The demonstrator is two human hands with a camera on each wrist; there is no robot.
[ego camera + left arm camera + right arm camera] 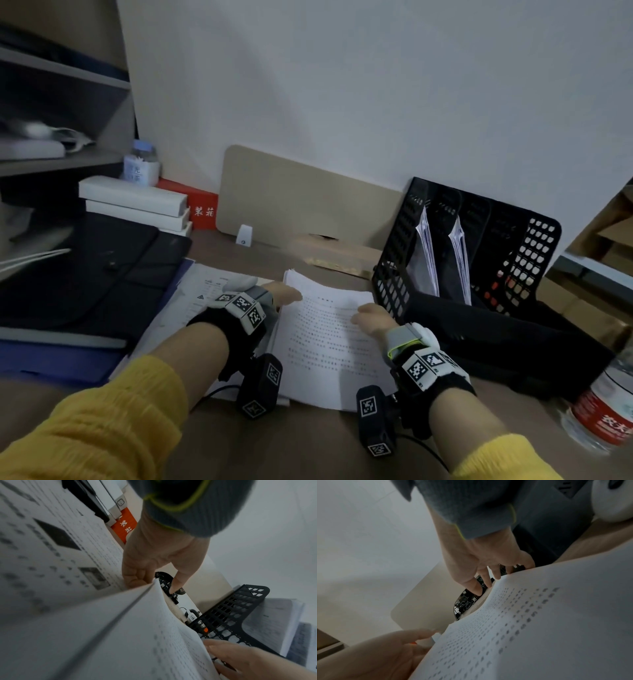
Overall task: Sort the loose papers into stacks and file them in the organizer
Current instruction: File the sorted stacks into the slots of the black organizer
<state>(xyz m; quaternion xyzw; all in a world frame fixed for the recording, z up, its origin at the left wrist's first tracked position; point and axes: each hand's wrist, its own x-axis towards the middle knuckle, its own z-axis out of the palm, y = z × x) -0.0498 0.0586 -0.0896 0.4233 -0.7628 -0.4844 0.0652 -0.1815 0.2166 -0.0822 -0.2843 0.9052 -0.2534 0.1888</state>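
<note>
A stack of printed papers [329, 339] lies lifted at its far end in the middle of the desk. My left hand [286, 294] grips its far left corner, fingers under the edge [135, 578]. My right hand [371, 317] grips the right edge, with fingertips [485, 582] curled over the sheets [539, 615]. The black mesh organizer [479, 246] stands to the right against the wall, with papers [426, 253] upright in two of its slots. More loose printed sheets [191, 294] lie under my left wrist.
A black pouch [85, 274] on a blue folder lies at the left, with white boxes [133, 202] and a red box [202, 209] behind. A beige board [301, 198] leans on the wall. A water bottle [603, 411] stands at the right edge, beside a black cloth [496, 342].
</note>
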